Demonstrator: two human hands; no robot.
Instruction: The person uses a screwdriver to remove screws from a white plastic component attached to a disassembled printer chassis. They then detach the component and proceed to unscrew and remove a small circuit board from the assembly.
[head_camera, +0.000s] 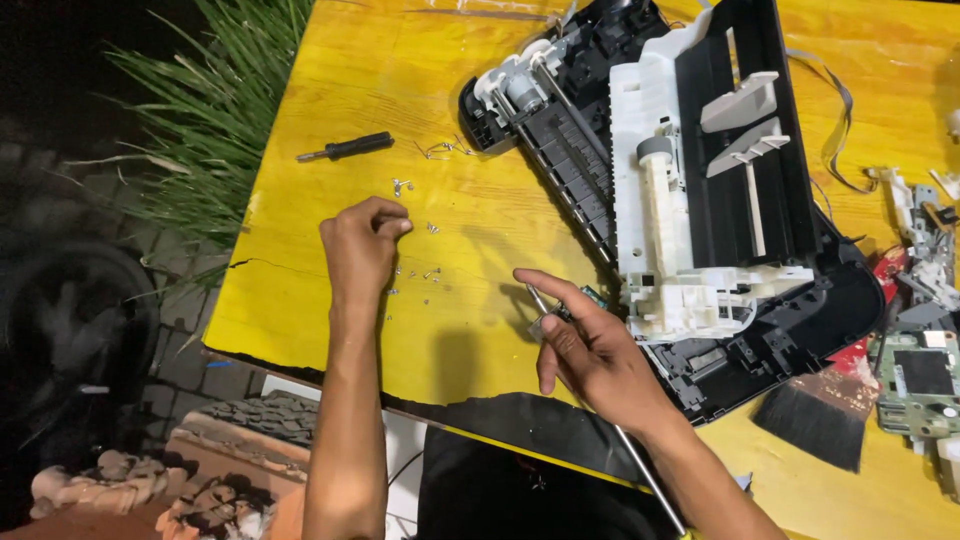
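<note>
My left hand (362, 245) hovers over the yellow table (300, 300), thumb and fingertips pinched together just above several small loose screws (430, 272). Anything held in the pinch is too small to see. My right hand (590, 350) grips a long thin metal screwdriver (538, 305); its tip points up and left, and its shaft runs back under my wrist toward the bottom edge. The hand sits beside the near left corner of an opened black and white printer (700, 200).
A short black screwdriver (350, 148) lies at the table's far left, with a bent wire piece (445, 149) near it. A black brush (815, 415), a green circuit board (920, 385) and loose printer parts (925, 230) lie on the right. The table's front edge is cracked; grass (210, 110) grows beyond the left edge.
</note>
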